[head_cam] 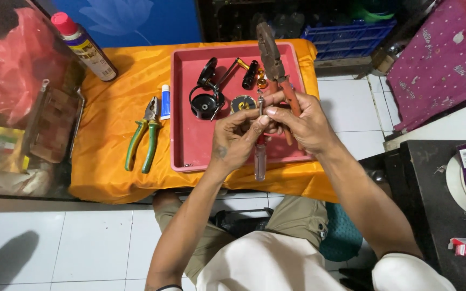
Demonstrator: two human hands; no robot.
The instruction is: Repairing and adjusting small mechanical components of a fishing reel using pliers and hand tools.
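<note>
Two hands pinch a small metal part above a red tray.

The left hand closes on a screwdriver; the right hand grips orange-handled pliers. The small metal part, held between fingertips, could slip and drop among reel pieces on the red tray.

One head-worn camera looks steeply down, close over the red tray on the yellow-draped table.

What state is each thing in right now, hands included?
left hand: closed on the screwdriver.
screwdriver: held upright, clear handle down.
right hand: gripping the orange-handled pliers.
orange-handled pliers: raised, jaws pointing away.
green-handled pliers: lying on the cloth, untouched.
spray can: capped, leaning.
small tube: capped, lying flat.
red tray: holding loose parts.
</note>
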